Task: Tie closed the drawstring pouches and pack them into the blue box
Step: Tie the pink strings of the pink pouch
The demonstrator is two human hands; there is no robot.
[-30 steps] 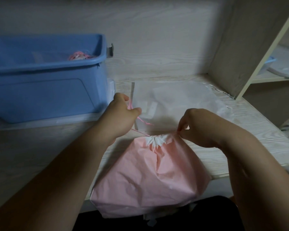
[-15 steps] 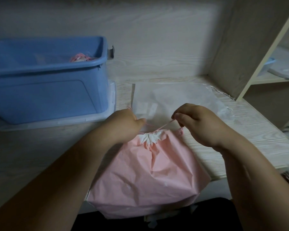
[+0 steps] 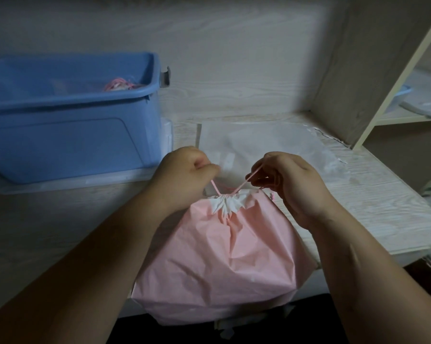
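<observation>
A pink drawstring pouch [image 3: 224, 259] lies at the table's front edge, its white gathered mouth [image 3: 228, 201] cinched and pointing away from me. My left hand [image 3: 184, 175] pinches one pink string [image 3: 215, 187] just left of the mouth. My right hand [image 3: 286, 180] pinches the other string [image 3: 244, 182], which runs up from the mouth to its fingers. The blue box [image 3: 67, 115] stands at the back left, with pink strings of a pouch [image 3: 118, 84] showing inside it.
A flat clear plastic bag [image 3: 271, 147] lies on the wood-grain table [image 3: 35, 219] behind the pouch. A clear lid [image 3: 60, 181] sits under the blue box. A shelf unit [image 3: 395, 78] rises at the right, holding a pale tray [image 3: 423, 105].
Both hands have moved closer together over the pouch's mouth. My right hand has risen and now pulls its string up and right; the left hand has dropped toward the mouth.
</observation>
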